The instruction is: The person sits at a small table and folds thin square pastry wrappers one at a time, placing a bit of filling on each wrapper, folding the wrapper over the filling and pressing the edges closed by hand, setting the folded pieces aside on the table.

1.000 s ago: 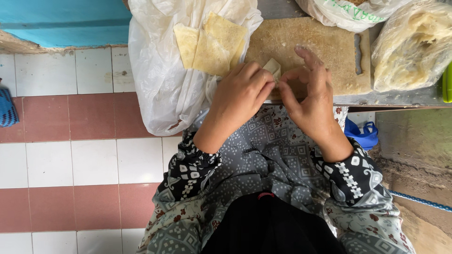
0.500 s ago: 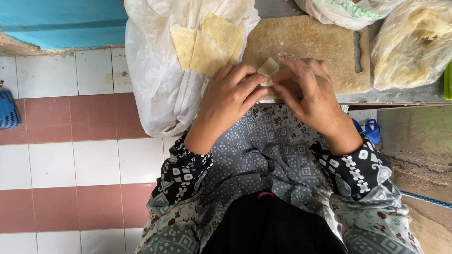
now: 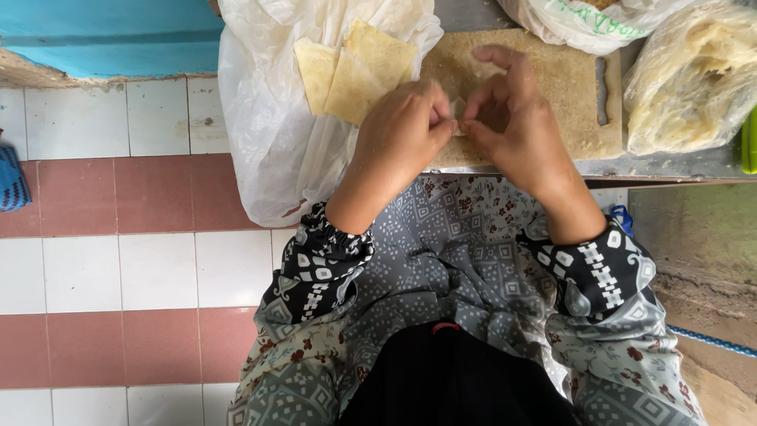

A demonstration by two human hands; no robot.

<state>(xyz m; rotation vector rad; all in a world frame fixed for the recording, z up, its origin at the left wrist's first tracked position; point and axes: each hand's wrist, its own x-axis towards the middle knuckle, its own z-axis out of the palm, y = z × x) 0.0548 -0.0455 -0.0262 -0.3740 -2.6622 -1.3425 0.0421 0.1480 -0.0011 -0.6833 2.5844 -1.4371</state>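
While half a second ago both hands sat nearer the board's front edge, the left hand [image 3: 402, 134] and right hand [image 3: 512, 118] now pinch a small pale wrapper piece [image 3: 456, 126] between their fingers over the wooden board [image 3: 576, 87], beside the white bag [image 3: 268, 134].

Red-and-white tiled floor [image 3: 118, 237], blue wall [image 3: 110, 31], clear bag of flaky dough [image 3: 694, 79]

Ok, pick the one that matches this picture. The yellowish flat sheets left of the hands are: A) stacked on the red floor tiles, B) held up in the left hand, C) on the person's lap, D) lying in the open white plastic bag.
D: the flat yellowish sheets lie inside the open white plastic bag, beside the left hand, which only pinches a small piece.
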